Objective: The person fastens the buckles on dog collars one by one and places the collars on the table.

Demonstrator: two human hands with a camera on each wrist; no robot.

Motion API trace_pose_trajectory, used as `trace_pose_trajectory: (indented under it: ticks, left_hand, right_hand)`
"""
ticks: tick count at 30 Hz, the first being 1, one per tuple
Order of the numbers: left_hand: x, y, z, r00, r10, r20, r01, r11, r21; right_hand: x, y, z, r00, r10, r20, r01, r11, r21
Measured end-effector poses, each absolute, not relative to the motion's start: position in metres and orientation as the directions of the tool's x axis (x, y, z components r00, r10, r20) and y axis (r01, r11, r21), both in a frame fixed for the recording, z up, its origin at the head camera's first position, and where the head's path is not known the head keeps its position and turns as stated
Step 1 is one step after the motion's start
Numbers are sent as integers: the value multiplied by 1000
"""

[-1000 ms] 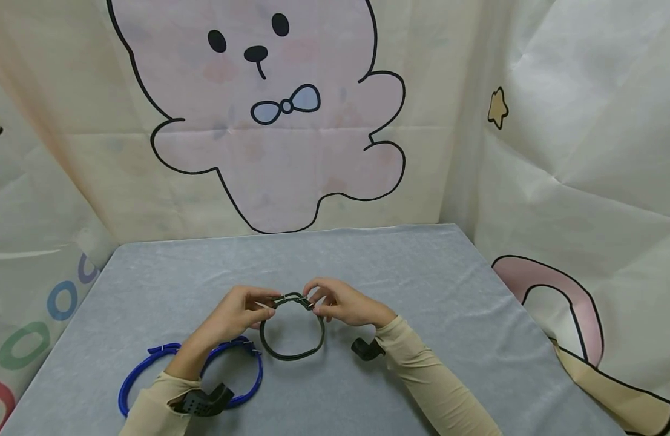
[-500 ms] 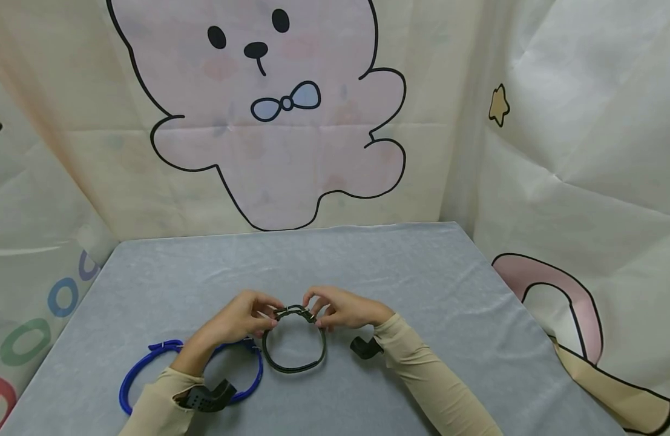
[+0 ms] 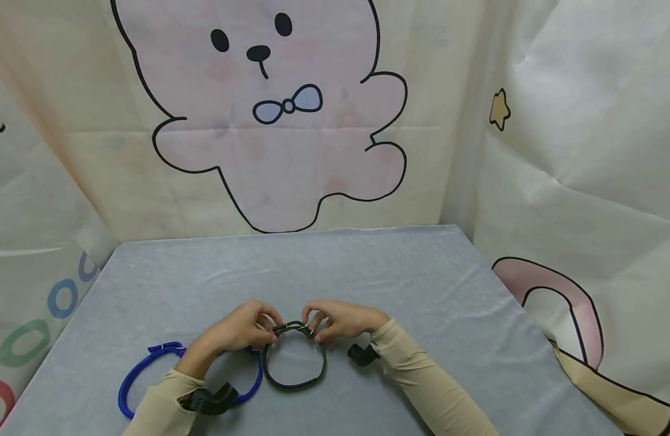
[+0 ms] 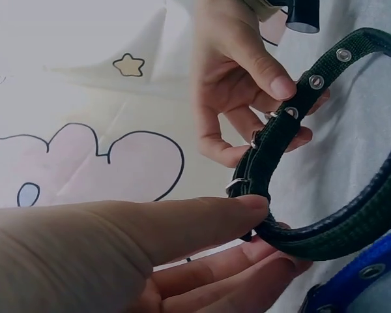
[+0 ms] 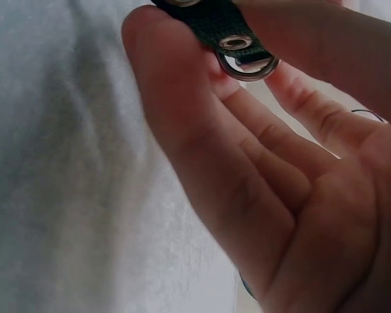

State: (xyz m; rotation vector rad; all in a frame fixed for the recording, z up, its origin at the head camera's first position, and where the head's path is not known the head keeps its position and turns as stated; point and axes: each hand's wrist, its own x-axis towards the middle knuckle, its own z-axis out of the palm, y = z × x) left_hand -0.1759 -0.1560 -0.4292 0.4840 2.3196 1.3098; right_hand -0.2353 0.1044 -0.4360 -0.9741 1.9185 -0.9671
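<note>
A dark green collar (image 3: 293, 387), bent into a closed loop, is between the two hands near the middle of the table. Metal eyelets and a buckle show along its strap in the left wrist view. My left hand (image 3: 246, 326) pinches the collar's left side by the buckle, thumb against the strap. On the other side my right hand (image 3: 342, 319) pinches the strap near its eyelets; a metal ring (image 5: 249, 70) hangs by those fingers in the right wrist view. Partly hidden under the left forearm lies a blue collar (image 3: 129, 381).
Grey cloth covers the table (image 3: 411, 272). Printed fabric walls stand behind it and at both sides. Each wrist carries a black camera, and the left one (image 3: 212, 399) hangs over the blue collar.
Both hands have moved the green collar a little toward the near edge of the table, still gripping it at the same places. The blue collar stays where it was.
</note>
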Motion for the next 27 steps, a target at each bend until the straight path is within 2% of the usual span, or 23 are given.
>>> trace_pose_trajectory:
  ticks: [8, 14, 27]
  left_hand:
    - [-179, -154, -434, -826, 522, -212, 88, 490, 867]
    - [-181, -155, -439, -815, 545, -196, 130, 502, 855]
    - [-181, -156, -445, -829, 532, -173, 191, 560, 806]
  right_hand:
    - [-236, 104, -439, -398, -865, -307, -268, 429, -862]
    - [-236, 102, -441, -383, -873, -302, -310, 430, -848]
    - [-235, 100, -445, -403, -873, -274, -403, 438, -804]
